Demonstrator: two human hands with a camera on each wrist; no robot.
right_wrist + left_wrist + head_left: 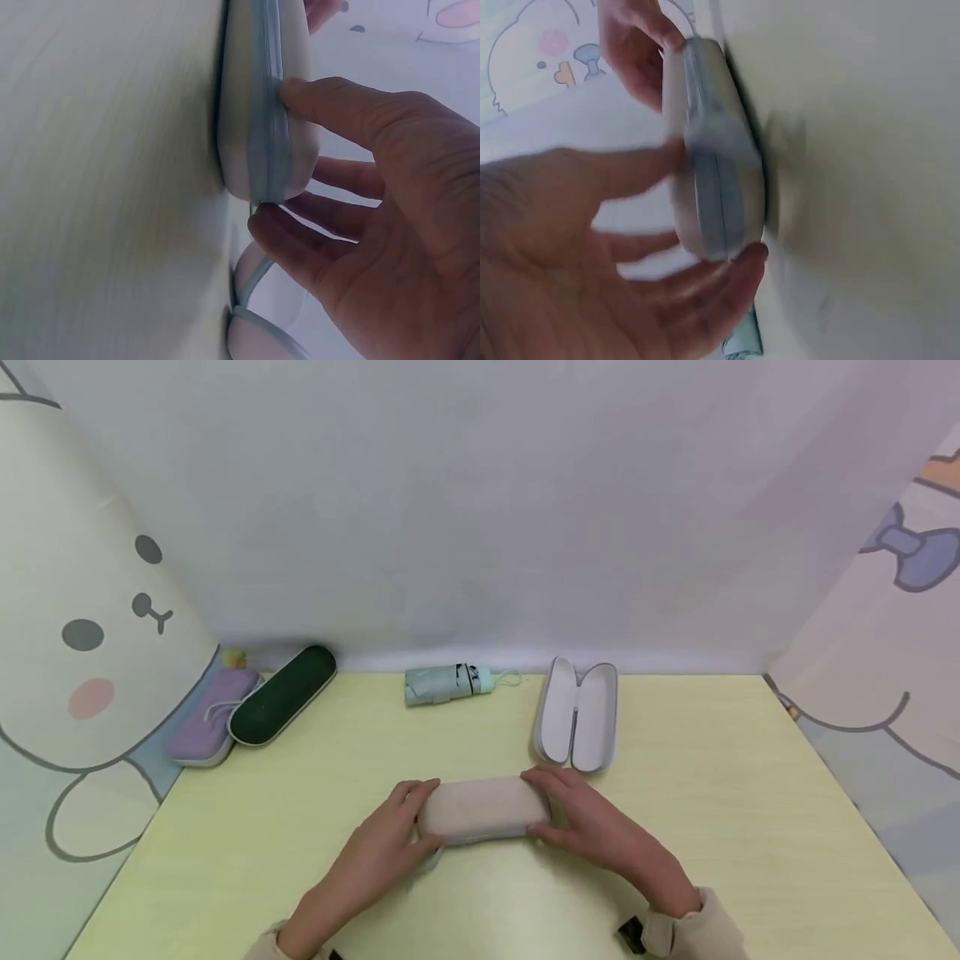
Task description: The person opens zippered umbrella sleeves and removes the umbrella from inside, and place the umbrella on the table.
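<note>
A beige zippered glasses case (483, 806) with a grey band around its side lies closed at the near middle of the table. My left hand (386, 837) holds its left end, thumb on the near edge and fingers at the far corner. At the right end, my right hand (592, 818) grips it the same way. A grey strap (720, 139) hangs by the left end, blurred in the left wrist view. The zip band (268, 112) runs along the side under my right thumb. Just beyond my right hand stands an open case with a white lining (596, 718).
A folded light-green umbrella (442, 684) lies at the table's back edge. To the far left, a dark green case (283, 696) leans against a purple case (213, 714) with a white cord. The pale yellow table (750, 827) meets a white backdrop (480, 527) behind.
</note>
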